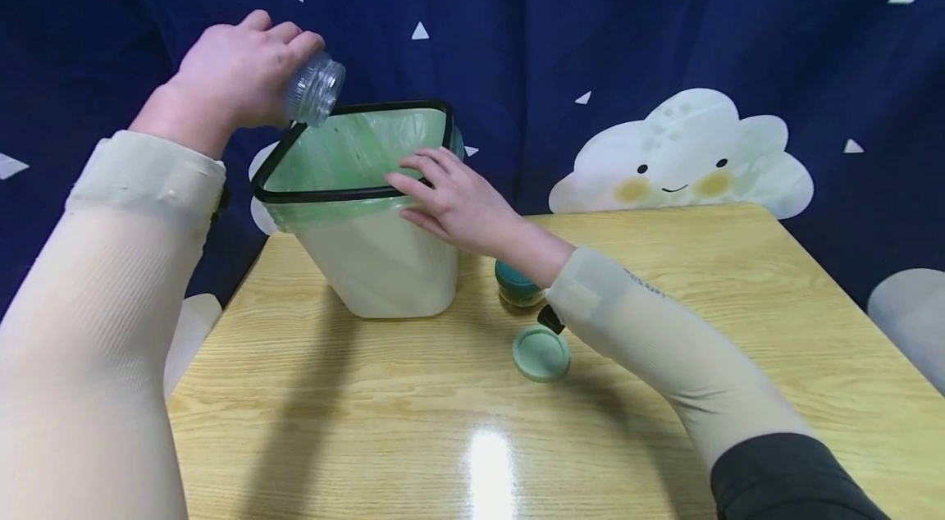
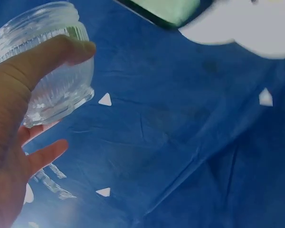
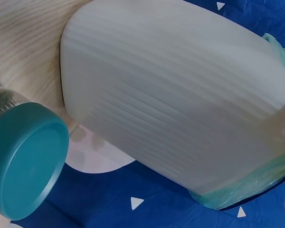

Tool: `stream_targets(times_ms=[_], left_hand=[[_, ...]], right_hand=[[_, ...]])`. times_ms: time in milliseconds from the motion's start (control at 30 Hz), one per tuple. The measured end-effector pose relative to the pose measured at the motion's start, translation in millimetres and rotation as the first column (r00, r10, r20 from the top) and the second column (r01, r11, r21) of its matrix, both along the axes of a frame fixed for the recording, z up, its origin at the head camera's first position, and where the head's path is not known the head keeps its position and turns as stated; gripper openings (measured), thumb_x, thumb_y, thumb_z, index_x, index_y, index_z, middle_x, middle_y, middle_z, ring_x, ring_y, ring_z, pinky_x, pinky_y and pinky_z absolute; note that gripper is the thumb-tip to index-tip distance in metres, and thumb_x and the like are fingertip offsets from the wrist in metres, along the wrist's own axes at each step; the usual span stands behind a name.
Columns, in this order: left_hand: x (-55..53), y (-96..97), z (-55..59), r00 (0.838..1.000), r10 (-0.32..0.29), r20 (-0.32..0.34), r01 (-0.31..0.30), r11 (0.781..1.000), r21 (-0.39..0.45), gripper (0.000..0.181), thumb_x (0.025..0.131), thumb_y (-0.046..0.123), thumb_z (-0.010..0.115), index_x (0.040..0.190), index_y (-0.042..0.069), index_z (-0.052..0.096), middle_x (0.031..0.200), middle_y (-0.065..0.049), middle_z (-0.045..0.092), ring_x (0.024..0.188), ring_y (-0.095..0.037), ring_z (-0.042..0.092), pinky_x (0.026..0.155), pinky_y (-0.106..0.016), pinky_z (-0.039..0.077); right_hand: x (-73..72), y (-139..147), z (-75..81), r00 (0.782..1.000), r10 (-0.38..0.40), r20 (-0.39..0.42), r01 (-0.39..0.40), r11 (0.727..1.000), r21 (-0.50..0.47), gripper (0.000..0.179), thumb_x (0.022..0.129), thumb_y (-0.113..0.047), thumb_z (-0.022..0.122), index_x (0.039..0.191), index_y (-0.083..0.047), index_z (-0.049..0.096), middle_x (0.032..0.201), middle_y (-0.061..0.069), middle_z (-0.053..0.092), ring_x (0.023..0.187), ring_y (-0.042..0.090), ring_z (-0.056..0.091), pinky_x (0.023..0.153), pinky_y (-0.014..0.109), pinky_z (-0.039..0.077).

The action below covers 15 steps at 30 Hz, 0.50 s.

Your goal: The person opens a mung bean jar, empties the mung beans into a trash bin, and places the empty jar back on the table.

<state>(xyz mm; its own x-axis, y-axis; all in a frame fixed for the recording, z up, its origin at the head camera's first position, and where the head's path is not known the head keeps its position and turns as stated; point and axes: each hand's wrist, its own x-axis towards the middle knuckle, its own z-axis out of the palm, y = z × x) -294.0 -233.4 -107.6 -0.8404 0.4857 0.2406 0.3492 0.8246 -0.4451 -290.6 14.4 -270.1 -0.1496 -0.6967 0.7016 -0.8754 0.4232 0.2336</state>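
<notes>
Your left hand [image 1: 239,73] grips the clear ribbed jar [image 1: 315,89], which is tilted above the left side of the lined trash bin [image 1: 376,266]; your right hand [image 1: 465,204], fingers loosely extended, is at the black rim [image 1: 325,196]. You seem to be emptying the jar, so the next move probably calls for tipping it farther inward.

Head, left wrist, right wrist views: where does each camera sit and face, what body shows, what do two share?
Head: on the head, facing forward and down at the tapered white plastic bin; left hand, right hand, both forearms show.
Left wrist: wrist-worn, facing the clear ribbed jar and dark blue curtain; part of left hand shows.
Right wrist: wrist-worn, facing the bin's side; a little hand shows.
Head and right wrist share the round teal-lidded jar.
</notes>
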Motion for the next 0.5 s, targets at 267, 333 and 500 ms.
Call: stream_targets(times_ms=[267, 333, 500], left_hand=[[0.4, -0.9, -2.5, 1.0, -0.009, 0.002, 0.009, 0.999, -0.04, 0.082, 0.065, 0.002, 0.085, 0.132, 0.0, 0.039, 0.125, -0.032, 0.048, 0.107, -0.048, 0.04, 0.089, -0.065, 0.043], [1.0, -1.7, -2.7, 1.0, -0.003, 0.002, 0.003, 0.999, -0.046, 0.082, 0.064, 0.002, 0.085, 0.132, 0.0, 0.039, 0.125, -0.032, 0.047, 0.108, -0.048, 0.04, 0.09, -0.065, 0.042], [0.8, -0.3, -0.8, 1.0, -0.015, -0.022, 0.015, 0.999, -0.04, 0.086, 0.064, 0.001, 0.086, 0.135, 0.0, 0.037, 0.127, -0.032, 0.046, 0.11, -0.048, 0.039, 0.092, -0.065, 0.041]], right_hand=[[-0.6, -0.8, -0.4, 1.0, 0.006, -0.005, -0.006, 1.0, 0.001, 0.035, 0.098, -0.028, 0.06, 0.127, -0.008, 0.057, 0.125, 0.017, 0.054, 0.119, 0.034, 0.048, 0.107, 0.038, 0.035], [-0.4, -0.8, -0.2, 1.0, 0.008, -0.005, -0.008, 1.0, 0.004, 0.035, 0.098, -0.028, 0.06, 0.126, -0.008, 0.057, 0.125, 0.017, 0.054, 0.119, 0.034, 0.048, 0.107, 0.038, 0.034], [-0.4, 0.7, 0.1, 1.0, 0.004, -0.003, -0.004, 1.0, 0.007, 0.036, 0.098, -0.028, 0.06, 0.126, -0.008, 0.057, 0.125, 0.017, 0.054, 0.119, 0.034, 0.047, 0.107, 0.038, 0.034]])
